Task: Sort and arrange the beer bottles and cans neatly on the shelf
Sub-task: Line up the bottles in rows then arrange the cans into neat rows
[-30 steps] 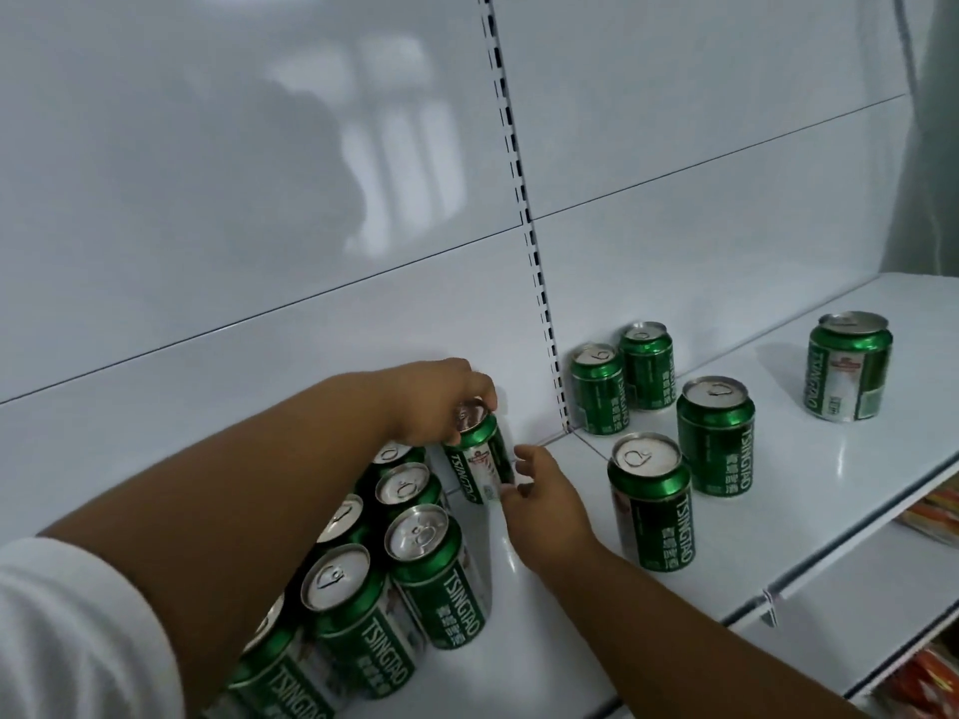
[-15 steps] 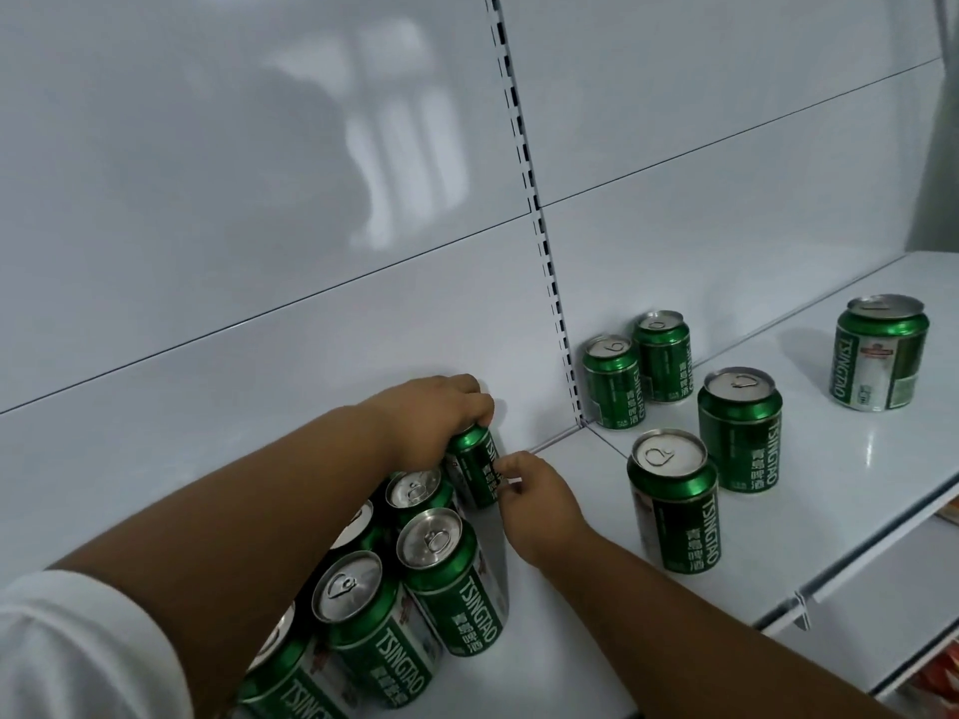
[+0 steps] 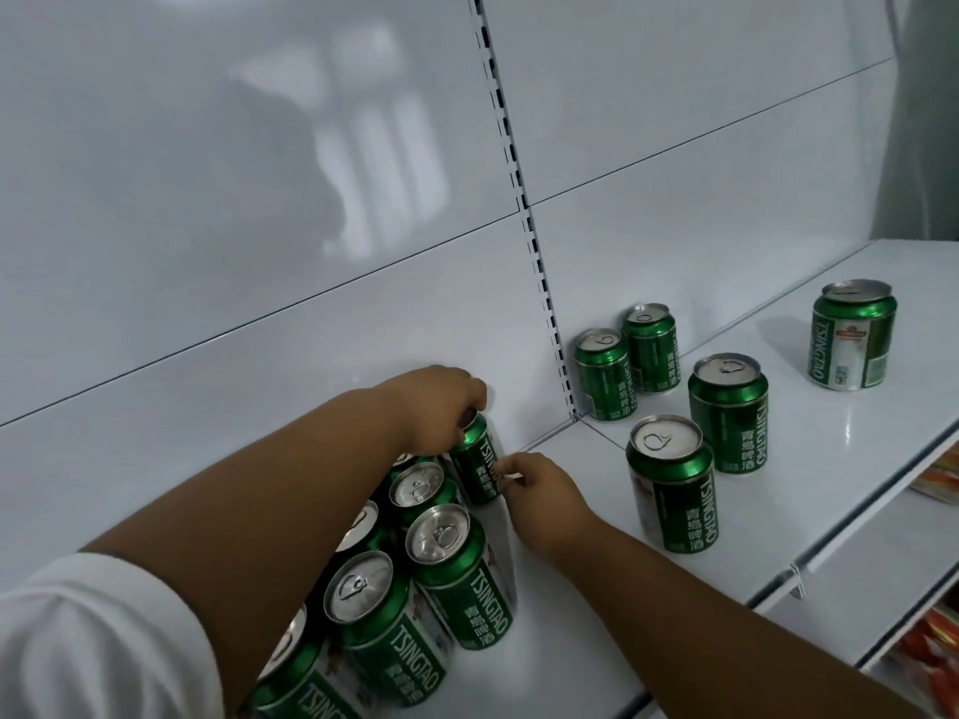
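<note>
You stand at a shop aisle: white metal shelf (image 3: 856, 433) on a slotted upright (image 3: 524, 199), identical green beer cans (image 3: 669, 485) on it, packaged goods (image 3: 934, 651) on the tier below.

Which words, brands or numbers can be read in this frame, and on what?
"TSINGTAO": front cans, held can, loose cans, far right can.
Chinese characters below it: too blurred.
Far right can's red emblem and back panel: too small.
No other text or numbers.
</note>
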`<state>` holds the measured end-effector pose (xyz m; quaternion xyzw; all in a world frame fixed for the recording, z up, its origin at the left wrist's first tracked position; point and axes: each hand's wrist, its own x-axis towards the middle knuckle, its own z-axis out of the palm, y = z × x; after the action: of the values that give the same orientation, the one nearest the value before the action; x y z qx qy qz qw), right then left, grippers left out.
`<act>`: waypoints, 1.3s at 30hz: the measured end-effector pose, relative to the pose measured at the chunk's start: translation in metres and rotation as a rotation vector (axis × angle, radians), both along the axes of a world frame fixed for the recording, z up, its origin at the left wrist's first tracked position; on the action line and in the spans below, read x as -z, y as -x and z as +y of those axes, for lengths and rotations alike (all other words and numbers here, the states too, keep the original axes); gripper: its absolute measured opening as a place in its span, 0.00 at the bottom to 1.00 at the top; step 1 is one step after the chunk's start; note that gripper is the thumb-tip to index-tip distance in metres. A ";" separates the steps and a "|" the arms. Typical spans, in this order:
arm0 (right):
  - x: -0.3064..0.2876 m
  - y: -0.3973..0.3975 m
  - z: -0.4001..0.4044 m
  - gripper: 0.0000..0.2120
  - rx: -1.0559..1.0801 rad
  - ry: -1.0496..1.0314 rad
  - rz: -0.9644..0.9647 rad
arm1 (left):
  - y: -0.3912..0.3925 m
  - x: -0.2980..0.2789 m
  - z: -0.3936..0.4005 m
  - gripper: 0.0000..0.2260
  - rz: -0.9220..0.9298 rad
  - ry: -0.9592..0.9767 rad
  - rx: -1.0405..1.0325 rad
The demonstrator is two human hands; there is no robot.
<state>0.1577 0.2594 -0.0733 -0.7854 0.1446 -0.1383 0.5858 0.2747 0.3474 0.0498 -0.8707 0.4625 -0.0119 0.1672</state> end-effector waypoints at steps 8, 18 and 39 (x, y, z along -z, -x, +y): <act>0.000 0.046 0.007 0.16 0.239 0.144 -0.087 | 0.041 0.003 -0.005 0.19 0.047 0.137 0.115; 0.010 0.127 0.009 0.07 0.628 0.150 -0.199 | 0.109 0.020 -0.040 0.17 0.227 0.247 0.325; 0.009 0.078 -0.053 0.14 0.153 0.180 -0.186 | 0.110 -0.002 -0.037 0.20 0.142 0.270 -0.172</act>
<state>0.0794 0.2064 -0.0826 -0.8052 0.1361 -0.2673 0.5115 0.1652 0.3106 0.0520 -0.9203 0.3909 0.0020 0.0159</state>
